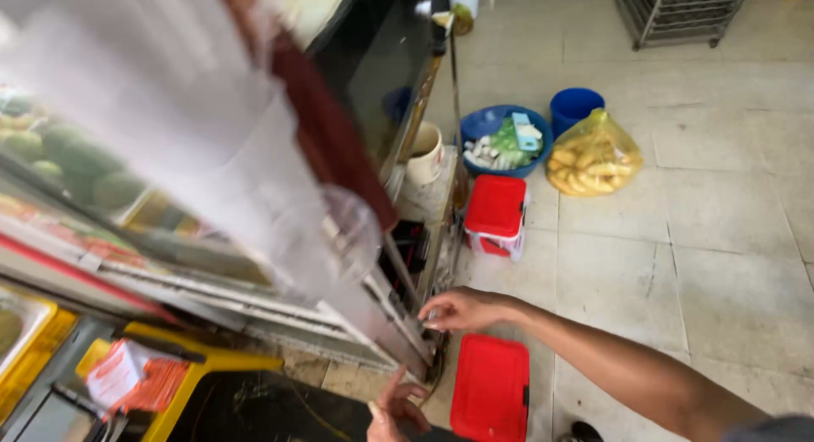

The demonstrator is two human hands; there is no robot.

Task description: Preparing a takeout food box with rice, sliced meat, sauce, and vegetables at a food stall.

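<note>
Metal framing [405, 319] at the lower corner of a glass-fronted display stand is touched by the right hand [462, 309], whose fingers are curled and drawn together at its edge; whether anything small is pinched between them cannot be told. The right forearm is stretched in from the lower right of the view. The left hand [394, 408] is seen low at the bottom edge, just below the corner of the stand, with its forefinger raised and the other fingers loosely bent; nothing is seen held in it. Green fruit [72, 158] is shown blurred behind the glass on the left. A red lid [490, 387] is laid flat on the tiled floor [721, 238] just beside both hands, and a red-lidded box [496, 215] is set further back on the floor. Beyond it, a blue basin [483, 124] filled with small packets, a blue bucket [575, 107] and a yellow bag of bananas [593, 158] are grouped together. A white cup [424, 152] is stood near the basin. A wire rack [678, 13] is seen at the top right.
</note>
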